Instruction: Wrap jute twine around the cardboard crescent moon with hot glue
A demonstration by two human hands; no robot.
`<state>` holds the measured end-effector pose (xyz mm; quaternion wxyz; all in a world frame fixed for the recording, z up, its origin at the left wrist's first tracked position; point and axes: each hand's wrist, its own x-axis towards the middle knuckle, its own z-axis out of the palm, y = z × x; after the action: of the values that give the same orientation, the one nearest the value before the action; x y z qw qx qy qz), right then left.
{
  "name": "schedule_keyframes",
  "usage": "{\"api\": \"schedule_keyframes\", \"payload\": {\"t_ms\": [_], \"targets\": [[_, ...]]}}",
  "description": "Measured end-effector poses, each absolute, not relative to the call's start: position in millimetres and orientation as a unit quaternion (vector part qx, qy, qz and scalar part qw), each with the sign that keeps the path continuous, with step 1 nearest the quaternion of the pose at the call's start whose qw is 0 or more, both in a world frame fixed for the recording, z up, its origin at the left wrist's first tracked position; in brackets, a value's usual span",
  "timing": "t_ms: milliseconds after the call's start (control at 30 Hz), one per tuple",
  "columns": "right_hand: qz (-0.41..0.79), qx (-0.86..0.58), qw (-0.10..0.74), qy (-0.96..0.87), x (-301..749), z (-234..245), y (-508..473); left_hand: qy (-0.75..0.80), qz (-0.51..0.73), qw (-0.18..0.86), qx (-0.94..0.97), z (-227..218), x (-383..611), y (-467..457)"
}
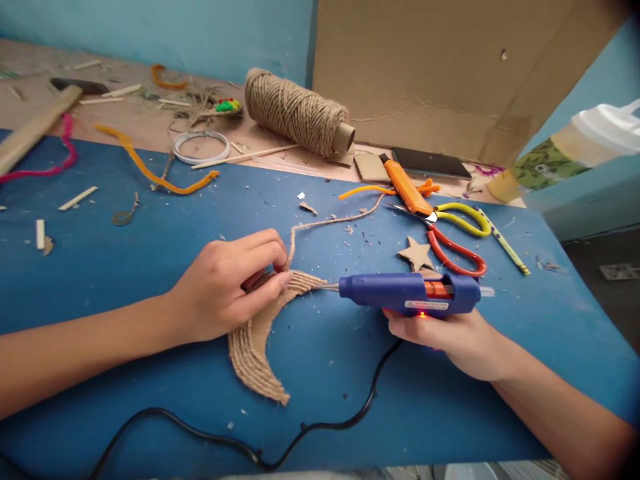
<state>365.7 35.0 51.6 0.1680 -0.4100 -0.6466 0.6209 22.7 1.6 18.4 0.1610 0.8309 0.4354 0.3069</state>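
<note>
From where I stand, the left hand (240,287) has thumb and fingers pinched together over the twine (330,221), bearing down on the upper arm of a cardboard crescent (260,323). The crescent lies directly under that hand, its lower tip curving out below the fingers, rows of twine along its outer edge. It looks light and fairly stiff but bendable, its narrow tips weakest; I'd hold it flat by the broad middle, clear of any warm glue. The twine should be soft, rough and easy to pinch.

Across from the left fingertips, the right hand (455,337) is wrapped around a glue gun (385,291), nozzle at the crescent's upper tip; whether it touches, I can't tell. The gun seems bulkier, best held by its handle. Beyond the left hand sits the twine spool (295,110); scissors (431,218) lie beyond the right.
</note>
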Motion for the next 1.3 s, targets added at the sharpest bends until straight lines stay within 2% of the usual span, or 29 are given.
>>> {"api": "schedule_keyframes", "payload": {"t_ms": [233,467,667,867,1300], "targets": [[0.584,-0.457,0.153,-0.654,359,58,29,0.324,0.315,0.220,0.865,18,24,5],[0.615,-0.421,0.089,-0.661,362,61,36,0.315,0.298,0.180,0.883,14,24,7],[0.604,-0.411,0.098,-0.676,366,57,38,0.320,0.286,0.128,0.894,12,24,8],[0.583,-0.467,0.055,-0.663,359,71,37,0.309,0.289,0.088,0.902,13,24,9],[0.550,-0.502,0.045,-0.666,358,75,34,0.303,0.292,0.088,0.903,11,24,9]]}}
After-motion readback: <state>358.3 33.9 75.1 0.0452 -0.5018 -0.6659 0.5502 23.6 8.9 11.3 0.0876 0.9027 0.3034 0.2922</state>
